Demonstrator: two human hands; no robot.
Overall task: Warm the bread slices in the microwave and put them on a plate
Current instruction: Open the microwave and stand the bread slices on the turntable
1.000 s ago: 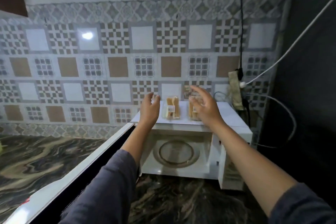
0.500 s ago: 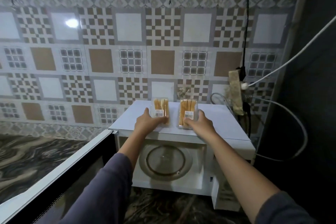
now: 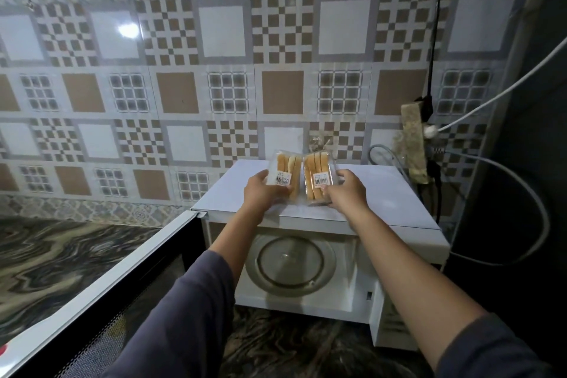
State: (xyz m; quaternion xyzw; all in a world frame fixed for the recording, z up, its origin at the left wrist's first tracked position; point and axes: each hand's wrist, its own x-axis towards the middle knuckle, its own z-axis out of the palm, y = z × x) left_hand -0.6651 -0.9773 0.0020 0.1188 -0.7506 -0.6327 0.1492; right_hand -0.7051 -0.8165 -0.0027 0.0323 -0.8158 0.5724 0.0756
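Observation:
Two clear plastic packs of bread slices are raised just over the top of the white microwave (image 3: 383, 202). My left hand (image 3: 260, 193) grips the left bread pack (image 3: 285, 170) by its near end. My right hand (image 3: 348, 193) grips the right bread pack (image 3: 319, 176) the same way. Each pack carries a white barcode label. The two packs are side by side, nearly touching. The microwave's door (image 3: 107, 288) hangs open to the left, and the glass turntable (image 3: 290, 261) inside is bare. No plate is in view.
A marbled dark countertop (image 3: 61, 258) runs to the left of and under the microwave. A patterned tile wall (image 3: 184, 95) stands behind. A power strip (image 3: 414, 138) with a black cord, a white cord and a grey cable hangs at the right beside a dark wall.
Both hands reached over the microwave, closed on the two bread packs and have lifted and drawn them a little toward me. The camera has moved nearer.

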